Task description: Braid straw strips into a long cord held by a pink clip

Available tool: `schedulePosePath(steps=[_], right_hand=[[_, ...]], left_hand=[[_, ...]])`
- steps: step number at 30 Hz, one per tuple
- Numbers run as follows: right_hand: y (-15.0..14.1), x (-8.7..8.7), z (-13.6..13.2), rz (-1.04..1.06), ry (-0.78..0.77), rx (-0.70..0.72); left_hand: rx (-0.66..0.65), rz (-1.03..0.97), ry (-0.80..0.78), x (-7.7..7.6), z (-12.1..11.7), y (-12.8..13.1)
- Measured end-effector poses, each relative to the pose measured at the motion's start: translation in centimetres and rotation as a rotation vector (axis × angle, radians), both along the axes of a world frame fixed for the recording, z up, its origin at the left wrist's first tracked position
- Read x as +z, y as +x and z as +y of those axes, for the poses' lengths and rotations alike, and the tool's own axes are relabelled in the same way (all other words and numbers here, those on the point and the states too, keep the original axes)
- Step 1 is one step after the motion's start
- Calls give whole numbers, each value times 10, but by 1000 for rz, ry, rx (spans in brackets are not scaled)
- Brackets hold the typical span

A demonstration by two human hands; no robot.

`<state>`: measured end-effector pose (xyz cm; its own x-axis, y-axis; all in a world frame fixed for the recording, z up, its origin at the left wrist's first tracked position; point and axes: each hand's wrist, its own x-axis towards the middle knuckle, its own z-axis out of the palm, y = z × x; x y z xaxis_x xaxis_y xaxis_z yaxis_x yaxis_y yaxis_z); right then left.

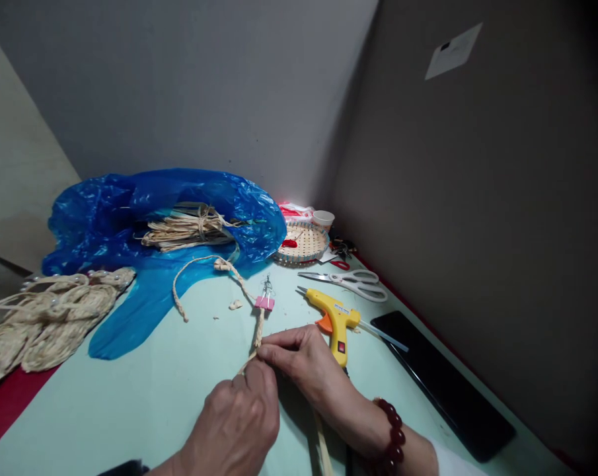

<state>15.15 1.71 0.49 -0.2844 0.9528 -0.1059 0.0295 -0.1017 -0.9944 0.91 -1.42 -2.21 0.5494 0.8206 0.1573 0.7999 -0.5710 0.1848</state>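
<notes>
A braid of pale straw-like strands [260, 325] runs toward me from a pink binder clip [264, 303] that grips it on the table. At its near end my right hand [306, 367] pinches the braid between thumb and fingers. Just left and below, my left hand [242, 413] is closed on a strand of the same material, its fingertips partly hidden. Loose strands [322, 443] hang below my right wrist. Beyond the clip, a finished thin braid with a knot [223, 265] curves away to the left.
A blue plastic bag [170, 192] holds a straw bundle [189, 227]. Woven straw pieces [71, 317] lie left. To the right are a yellow glue gun [336, 317], scissors [361, 283] and a black flat tray-like object [447, 383]. Behind stand a round basket [306, 246] and a cup [323, 219].
</notes>
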Motion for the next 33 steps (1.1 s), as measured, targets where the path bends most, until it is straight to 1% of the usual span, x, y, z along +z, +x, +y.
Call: schedulePosePath(steps=[2, 3, 5, 6, 7, 8, 9, 10, 11, 13, 15, 16, 19, 21, 23, 25, 27, 30, 31, 33], right_hand=[[-1, 1, 0, 42, -58, -31], [-1, 1, 0, 60, -89, -44], [0, 3, 1, 73, -140, -62], [1, 3, 2, 74, -156, -65], [3, 4, 2, 74, -167, -63], [5, 5, 3, 74, -174, -54], [6, 5, 3, 77, -178, -43], [8, 6, 4, 85, -180, -33], [9, 6, 4, 94, -182, -27], [10, 6, 4, 107, -187, -15], [10, 6, 4, 122, -184, -7], [9, 6, 3, 127, -181, -10], [7, 7, 3, 114, -180, -40], [6, 6, 4, 99, -195, -69], [6, 5, 5, 81, -200, -77], [6, 3, 5, 36, -153, -57], [7, 3, 4, -90, -19, -17], [8, 6, -3, -415, 269, -5], [8, 8, -5, -516, 343, -11], [9, 11, -10, -664, 419, -17]], left_hand=[[-41, 188, 27, 9, -3, 3], [-65, 260, 7, 15, -3, 3], [-62, 222, -132, 30, -1, 0], [-52, 155, -200, 37, 3, -4], [2, 60, -237, 44, 8, -8], [67, -50, -237, 49, 15, -12], [166, -174, -219, 52, 23, -17], [202, -301, -278, 53, 31, -20], [201, -437, -405, 53, 39, -23], [99, -680, -796, 49, 52, -25], [74, -805, -994, 43, 57, -23], [83, -854, -1044, 40, 58, -22], [125, -966, -1109, 37, 56, -19], [144, -969, -1115, 36, 55, -19], [157, -957, -1094, 34, 54, -18], [170, -956, -1057, 31, 54, -18], [199, -973, -1035, 29, 52, -16], [237, -977, -1029, 28, 49, -14], [244, -963, -1019, 28, 49, -14], [257, -904, -971, 27, 48, -15]])
